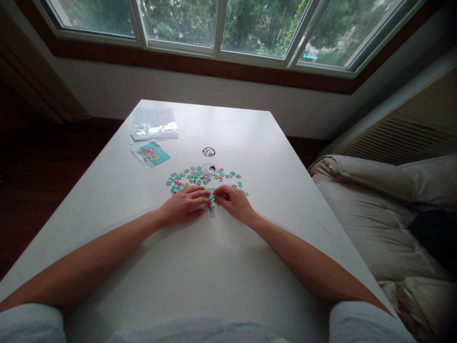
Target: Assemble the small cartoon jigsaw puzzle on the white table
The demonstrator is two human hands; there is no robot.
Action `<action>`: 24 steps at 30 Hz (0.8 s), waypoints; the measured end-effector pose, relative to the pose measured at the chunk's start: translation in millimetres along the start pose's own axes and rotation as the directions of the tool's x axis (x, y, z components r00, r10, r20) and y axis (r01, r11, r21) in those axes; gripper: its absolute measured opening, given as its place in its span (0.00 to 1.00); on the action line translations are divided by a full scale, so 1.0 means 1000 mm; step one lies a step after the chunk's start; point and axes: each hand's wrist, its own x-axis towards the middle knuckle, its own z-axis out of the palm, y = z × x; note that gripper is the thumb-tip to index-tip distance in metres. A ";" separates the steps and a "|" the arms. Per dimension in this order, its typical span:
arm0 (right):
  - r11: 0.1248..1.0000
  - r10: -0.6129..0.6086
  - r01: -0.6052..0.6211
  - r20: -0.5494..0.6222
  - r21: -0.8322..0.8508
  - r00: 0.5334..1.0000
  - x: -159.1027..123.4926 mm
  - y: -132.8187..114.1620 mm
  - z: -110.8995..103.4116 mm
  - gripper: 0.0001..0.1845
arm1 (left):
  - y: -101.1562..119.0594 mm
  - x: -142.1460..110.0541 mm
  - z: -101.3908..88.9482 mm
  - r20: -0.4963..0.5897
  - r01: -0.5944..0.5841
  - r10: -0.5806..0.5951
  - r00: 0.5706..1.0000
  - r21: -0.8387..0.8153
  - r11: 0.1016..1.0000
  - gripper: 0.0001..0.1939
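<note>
Small jigsaw puzzle pieces (194, 176), mostly turquoise with some pink and yellow, lie scattered beyond my hands on the white table. Between the hands is a short, narrow strip of puzzle pieces (212, 208), pointing toward me. My left hand (183, 206) rests flat on the table, its fingers stretched out and their tips touching the strip's left side. On the other side, my right hand (233, 202) has its thumb and fingers pinched together at the strip's far end, on what looks like a puzzle piece. The fingers mostly hide that piece.
A round metal lid (209, 169) lies among the pieces, with a round cable hole or disc (209, 152) behind it. At the table's far left are a clear plastic bag (155, 124) and a colourful picture card (153, 154). A beige sofa (357, 224) stands right of the table.
</note>
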 end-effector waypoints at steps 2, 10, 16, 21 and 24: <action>0.999 -0.018 0.018 0.002 -0.031 1.000 0.000 -0.001 0.000 0.06 | 0.000 0.000 -0.001 0.014 0.002 -0.002 1.000 0.006 1.000 0.17; 0.970 -0.124 0.121 -0.001 -0.211 0.992 0.000 0.003 0.001 0.06 | 0.001 0.002 -0.001 -0.002 -0.005 0.005 1.000 -0.020 1.000 0.18; 0.951 -0.177 0.189 0.068 -0.244 0.982 0.002 0.005 -0.002 0.10 | 0.001 0.001 -0.001 0.016 -0.005 0.005 1.000 0.004 1.000 0.18; 0.956 -0.171 0.184 0.074 -0.230 0.982 0.002 0.004 -0.006 0.18 | -0.001 0.000 0.000 0.016 -0.007 0.007 1.000 0.016 1.000 0.18; 0.958 -0.157 0.166 0.055 -0.235 0.986 0.001 0.004 -0.007 0.17 | -0.002 0.000 0.002 0.006 -0.013 0.013 1.000 0.012 1.000 0.17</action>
